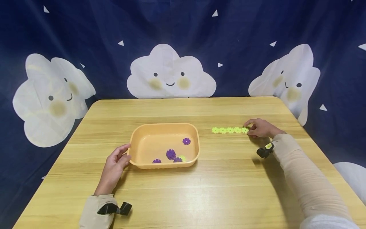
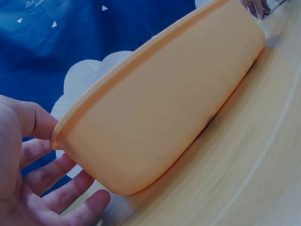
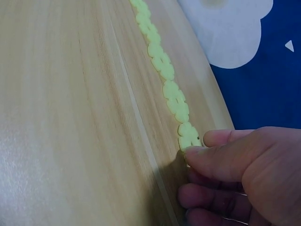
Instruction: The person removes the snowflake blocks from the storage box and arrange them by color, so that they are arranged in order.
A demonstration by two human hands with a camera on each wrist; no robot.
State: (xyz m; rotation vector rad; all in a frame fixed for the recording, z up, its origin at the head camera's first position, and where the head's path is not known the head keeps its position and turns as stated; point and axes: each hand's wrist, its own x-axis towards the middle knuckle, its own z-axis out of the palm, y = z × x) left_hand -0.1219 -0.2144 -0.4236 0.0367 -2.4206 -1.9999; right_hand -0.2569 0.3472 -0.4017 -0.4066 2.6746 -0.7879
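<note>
A row of several yellow-green interlocking snowflake discs (image 1: pixel 230 130) lies on the table at the right, joined end to end. My right hand (image 1: pixel 260 128) pinches the disc at the row's right end between thumb and fingers; in the right wrist view the thumb (image 3: pixel 216 162) covers part of that disc. At the left, an orange plastic tub (image 1: pixel 164 165) stands on the table. My left hand (image 1: pixel 114 167) rests against its left end, thumb and index finger at the rim, while the other fingers (image 2: pixel 59 176) spread loosely beside the outer wall.
Inside the tub lie several purple snowflake discs (image 1: pixel 171 154) and a yellow-green disc (image 1: pixel 183 158), partly hidden by a purple one. The wooden table (image 1: pixel 217 197) ends at a dark blue curtain (image 1: pixel 108 25) with cloud faces. Black straps (image 1: pixel 108 209) circle both wrists.
</note>
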